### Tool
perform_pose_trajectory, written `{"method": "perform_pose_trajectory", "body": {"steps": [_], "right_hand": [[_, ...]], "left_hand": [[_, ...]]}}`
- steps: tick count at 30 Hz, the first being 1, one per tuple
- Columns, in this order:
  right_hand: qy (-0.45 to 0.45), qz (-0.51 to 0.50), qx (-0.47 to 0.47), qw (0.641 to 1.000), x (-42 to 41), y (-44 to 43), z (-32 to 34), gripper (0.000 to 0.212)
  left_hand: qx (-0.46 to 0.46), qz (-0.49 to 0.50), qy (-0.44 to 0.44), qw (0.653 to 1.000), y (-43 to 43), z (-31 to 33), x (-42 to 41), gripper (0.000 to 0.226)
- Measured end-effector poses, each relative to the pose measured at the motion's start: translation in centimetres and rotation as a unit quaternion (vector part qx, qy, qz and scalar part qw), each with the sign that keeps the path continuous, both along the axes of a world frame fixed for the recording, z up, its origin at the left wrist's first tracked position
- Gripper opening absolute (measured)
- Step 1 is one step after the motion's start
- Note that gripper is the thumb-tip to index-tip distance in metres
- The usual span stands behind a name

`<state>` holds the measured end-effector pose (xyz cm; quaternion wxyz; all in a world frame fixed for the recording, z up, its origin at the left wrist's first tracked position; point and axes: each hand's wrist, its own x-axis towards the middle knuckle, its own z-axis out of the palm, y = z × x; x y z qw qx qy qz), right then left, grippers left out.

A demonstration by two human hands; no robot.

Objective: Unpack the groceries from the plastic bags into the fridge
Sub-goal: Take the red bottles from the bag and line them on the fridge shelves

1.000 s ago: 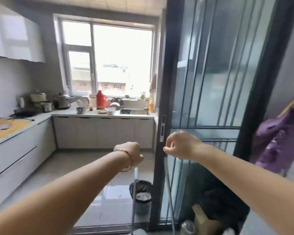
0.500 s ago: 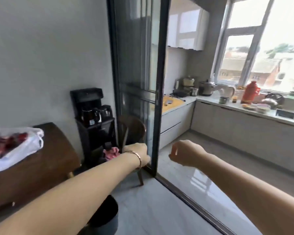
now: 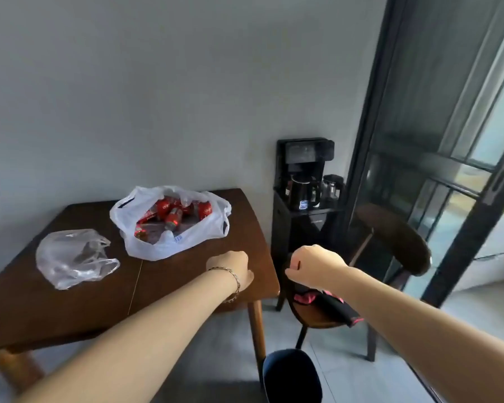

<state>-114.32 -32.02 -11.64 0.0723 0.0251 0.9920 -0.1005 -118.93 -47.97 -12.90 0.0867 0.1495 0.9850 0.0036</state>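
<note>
step: judged at fetching next groceries | left hand [image 3: 230, 270], right hand [image 3: 313, 264] curled into fists, empty | white bag [image 3: 157, 248] of red packs [image 3: 172, 216] on worktop [image 3: 70, 309]; fridge unseen | next: likely reach in, grip packs

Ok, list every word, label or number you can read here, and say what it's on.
Nothing reads clearly.
Red packets in the white bag: white lettering, too blurred to read.
White bag, front: small blue print, too blurred to read.
Black kettle: small label, too small to read.
</note>
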Motion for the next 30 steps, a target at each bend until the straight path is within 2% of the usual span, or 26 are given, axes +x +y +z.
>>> {"method": "perform_pose_trajectory", "body": {"steps": [5, 10, 13, 19, 21, 24, 26, 28, 30], "right_hand": [[-0.012, 0.058, -0.002, 0.998, -11.3, -1.6, -2.0, 0.025], [0.0, 0.095, 0.0, 0.995, -22.2, -3.1, -3.6, 0.019], [0.002, 0.107, -0.002, 0.994, -27.9, -5.6, -5.2, 0.023], [-0.009, 0.099, -0.018, 0.995, -36.0, -11.3, -9.2, 0.027], [-0.036, 0.107, -0.011, 0.994, -38.0, -13.2, -10.4, 0.026], [-0.018, 0.094, -0.032, 0.995, -41.7, -16.1, -11.9, 0.024], [0.021, 0.088, -0.042, 0.995, -44.7, -18.5, -12.3, 0.026], [0.079, 0.102, -0.049, 0.99, -47.2, -20.8, -12.9, 0.026], [0.136, 0.115, -0.037, 0.983, -50.2, -23.7, -13.4, 0.029]], "left_hand": [[-0.01, 0.055, 0.006, 0.998, -1.8, -1.5, -9.5, 0.033], [0.038, 0.119, 0.001, 0.992, -3.9, -2.4, -18.0, 0.03], [0.038, 0.144, -0.011, 0.989, -6.4, -3.9, -22.2, 0.029], [0.027, 0.126, 0.029, 0.991, -12.8, -7.4, -29.5, 0.022], [-0.012, 0.069, 0.096, 0.993, -14.9, -8.8, -32.2, 0.023], [-0.052, 0.019, 0.234, 0.971, -18.3, -9.6, -36.9, 0.037], [-0.098, 0.013, 0.218, 0.971, -21.2, -9.3, -40.1, 0.049], [-0.143, 0.042, 0.156, 0.976, -23.7, -9.4, -43.1, 0.06], [-0.189, 0.086, 0.107, 0.972, -26.8, -10.1, -46.6, 0.083]]}}
